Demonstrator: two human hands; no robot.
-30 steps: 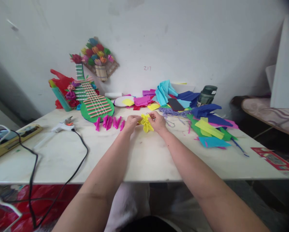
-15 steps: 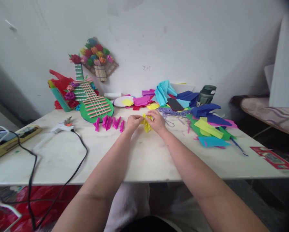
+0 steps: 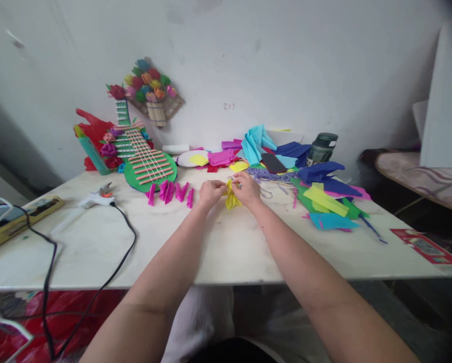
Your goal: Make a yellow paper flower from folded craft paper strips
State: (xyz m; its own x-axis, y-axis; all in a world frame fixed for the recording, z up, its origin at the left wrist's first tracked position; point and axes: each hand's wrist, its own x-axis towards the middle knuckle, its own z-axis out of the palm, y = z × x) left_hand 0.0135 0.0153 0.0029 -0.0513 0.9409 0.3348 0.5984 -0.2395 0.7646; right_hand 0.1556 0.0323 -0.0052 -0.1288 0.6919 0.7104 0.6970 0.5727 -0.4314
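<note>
Between my hands, over the middle of the table, is a piece of gathered yellow crepe paper (image 3: pixel 232 200). My left hand (image 3: pixel 212 192) pinches its left side with thumb and forefinger. From the right, my right hand (image 3: pixel 247 188) has its fingers closed on the upper part of the same paper. The paper fans out below the fingertips, and the pinched part is mostly hidden. Several folded magenta paper pieces (image 3: pixel 167 192) lie in a row just left of my left hand. Purple yarn (image 3: pixel 273 175) lies beyond my right hand.
A green paper guitar (image 3: pixel 150 174) leans at back left. A glue gun (image 3: pixel 97 197) with a black cord and a power strip (image 3: pixel 25 222) lie on the left. Coloured paper sheets (image 3: pixel 326 201), a phone (image 3: pixel 273 164) and a dark bottle (image 3: pixel 323 147) are on the right.
The yellow paper has turned slightly, and its lower part now spreads wider beneath my fingers. Both hands stay at nearly the same spot, still gripping it.
</note>
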